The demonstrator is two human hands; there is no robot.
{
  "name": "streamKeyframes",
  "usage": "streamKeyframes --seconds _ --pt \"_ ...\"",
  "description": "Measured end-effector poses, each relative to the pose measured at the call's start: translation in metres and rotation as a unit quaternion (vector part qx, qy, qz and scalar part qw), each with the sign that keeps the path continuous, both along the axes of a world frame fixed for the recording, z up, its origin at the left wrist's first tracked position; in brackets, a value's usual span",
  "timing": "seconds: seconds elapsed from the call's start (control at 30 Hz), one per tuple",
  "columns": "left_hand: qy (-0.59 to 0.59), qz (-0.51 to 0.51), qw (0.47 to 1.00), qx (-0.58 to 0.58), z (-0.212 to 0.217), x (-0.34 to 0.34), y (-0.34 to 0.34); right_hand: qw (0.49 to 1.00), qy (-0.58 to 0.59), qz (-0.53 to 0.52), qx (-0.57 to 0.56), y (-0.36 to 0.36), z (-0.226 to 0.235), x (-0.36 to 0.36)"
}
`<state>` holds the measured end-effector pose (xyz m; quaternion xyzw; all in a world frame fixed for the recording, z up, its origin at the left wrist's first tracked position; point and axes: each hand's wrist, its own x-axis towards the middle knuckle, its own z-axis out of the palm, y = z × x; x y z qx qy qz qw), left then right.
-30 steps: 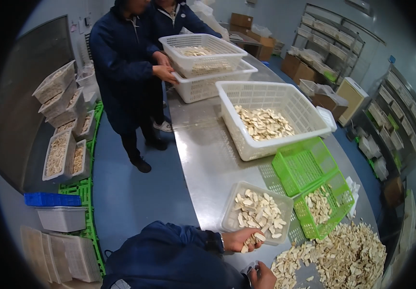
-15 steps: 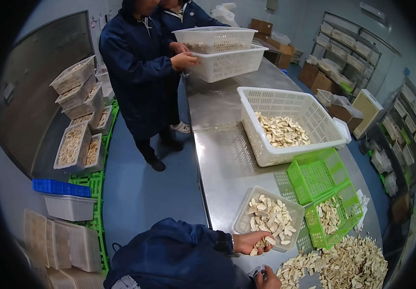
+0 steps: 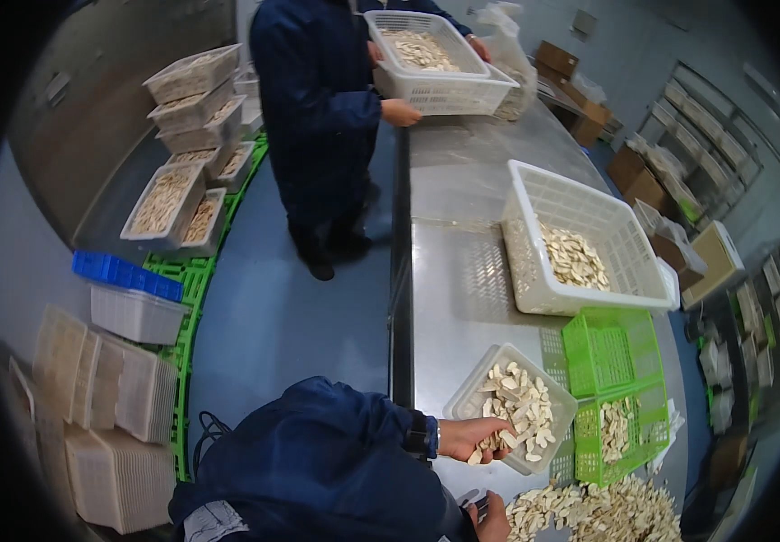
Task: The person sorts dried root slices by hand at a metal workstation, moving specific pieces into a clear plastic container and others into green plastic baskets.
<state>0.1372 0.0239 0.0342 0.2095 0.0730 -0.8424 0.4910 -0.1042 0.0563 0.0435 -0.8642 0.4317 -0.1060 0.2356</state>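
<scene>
Left hand [image 3: 477,439] curls round pale slices [image 3: 489,446] at the tray [image 3: 468,397]'s eight o'clock edge; right hand [image 3: 495,521] half-curled, hold unclear.

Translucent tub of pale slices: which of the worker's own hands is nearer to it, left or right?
Left. The left hand, holding slices, overlaps the picture-lower edge of the tub; the right hand is lower down, apart from the tub, beside the loose pile.

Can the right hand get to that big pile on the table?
Probably yes: the right hand is close beside the pile of pale slices, and nothing visible stands between them.
</scene>
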Motion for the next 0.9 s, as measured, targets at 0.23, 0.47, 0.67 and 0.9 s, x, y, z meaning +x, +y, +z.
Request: streamKeyframes --seconds 0.23,0.47,0.67,0.9 --pt "0.002 0.088 0.996 -0.017 -0.001 0.013 0.029 0.997 0.064 0.014 0.048 0.004 0.021 0.004" --pt "-0.008 0.120 0.993 -0.003 -0.013 0.020 0.048 0.998 0.020 0.046 0.034 -0.006 0.001 -0.009" --pt "0.011 0.100 0.995 0.022 -0.012 0.021 0.046 0.999 0.027 0.034 0.029 -0.002 0.006 -0.003" --pt "0.013 0.039 0.999 0.027 -0.022 0.010 0.032 0.999 0.030 0.020 0.015 0.005 0.005 0.000"
